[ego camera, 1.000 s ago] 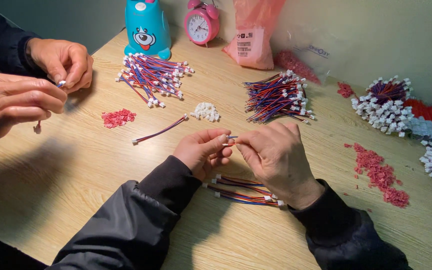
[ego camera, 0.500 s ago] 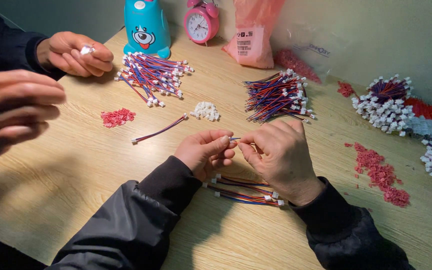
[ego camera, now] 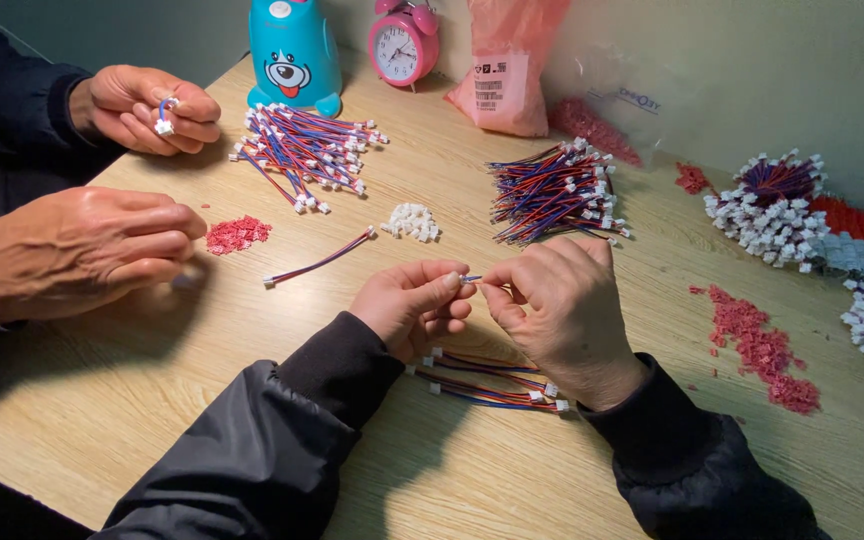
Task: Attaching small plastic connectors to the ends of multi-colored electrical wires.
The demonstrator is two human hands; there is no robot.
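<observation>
1. Left hand (ego camera: 414,305) and right hand (ego camera: 560,305) meeting above the tabletop (ego camera: 152,400), fingertips pinched together on one small wire end (ego camera: 469,280) between them.
2. Both hands clamped on that wire, thumb against forefinger on each side; too small to tell whether a connector sits on it.
3. Under the wrists, a few finished leads (ego camera: 492,380) lying flat, red and blue with white plugs at the ends.
4. Just beyond the hands, a single lead (ego camera: 317,262) lying alone, with a little heap of white housings (ego camera: 412,221) beside its far end.
5. Further back, two bundles of leads: one (ego camera: 302,155) before a blue toy figure (ego camera: 294,55), another (ego camera: 552,190) near a pink bag (ego camera: 507,65).
6. Pink alarm clock (ego camera: 404,45) standing between toy and bag.
7. Red bits (ego camera: 237,233) in a small pile at left; a longer scatter of red bits (ego camera: 762,345) at right.
8. At far right, more white-plugged bundles (ego camera: 777,205).
9. At left, a co-worker's two hands: far hand (ego camera: 147,108) gripping a short bent lead, near hand (ego camera: 77,250) closed, contents hidden.
</observation>
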